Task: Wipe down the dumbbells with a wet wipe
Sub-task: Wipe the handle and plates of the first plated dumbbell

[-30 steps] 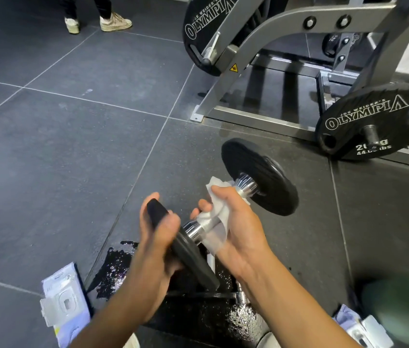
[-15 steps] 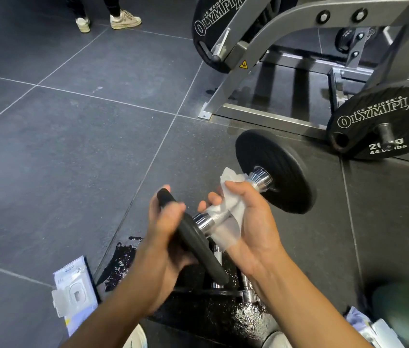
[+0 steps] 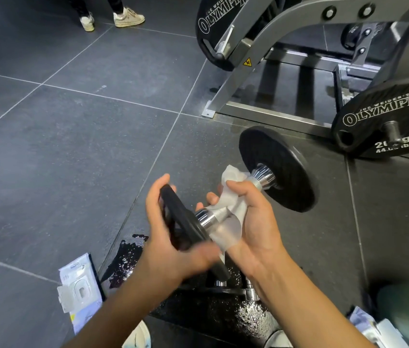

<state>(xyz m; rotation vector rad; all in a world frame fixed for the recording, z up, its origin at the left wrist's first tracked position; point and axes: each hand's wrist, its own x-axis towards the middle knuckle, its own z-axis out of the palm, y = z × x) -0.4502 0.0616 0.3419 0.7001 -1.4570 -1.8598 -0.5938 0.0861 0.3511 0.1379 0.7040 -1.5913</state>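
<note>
Now the dumbbell (image 3: 263, 177) is up in the air between my two hands, a little toward 5 o'clock from the middle of the view. Its bar runs from 8 o'clock to 2 o'clock.

My left hand (image 3: 171, 247) grasps the near plate (image 3: 188, 223), with the fingers curled over its upper rim. The thumb is blurred, so I cannot tell how it lies. My right hand (image 3: 256, 222) is clenched around the chrome handle (image 3: 212, 216), and the wet wipe (image 3: 232, 194) is wrapped between the palm and the metal. One corner of the wipe stands out above my fingers, at 12 o'clock of this hand. The far plate (image 3: 283, 164) is free, at 2 o'clock from the same hand.

Below my hands, at 6 o'clock, the floor (image 3: 48, 146) has a wet patch (image 3: 128, 257). Some chrome parts (image 3: 250, 292) lie there, mostly hidden by my arms. A pack of wipes (image 3: 80, 292) lies on the floor at 7 o'clock. A grey machine frame (image 3: 236, 79) with black Olympia plates (image 3: 384, 121) stands at 1 o'clock. A person's shoes (image 3: 128, 17) are at 11 o'clock, well apart from me.
</note>
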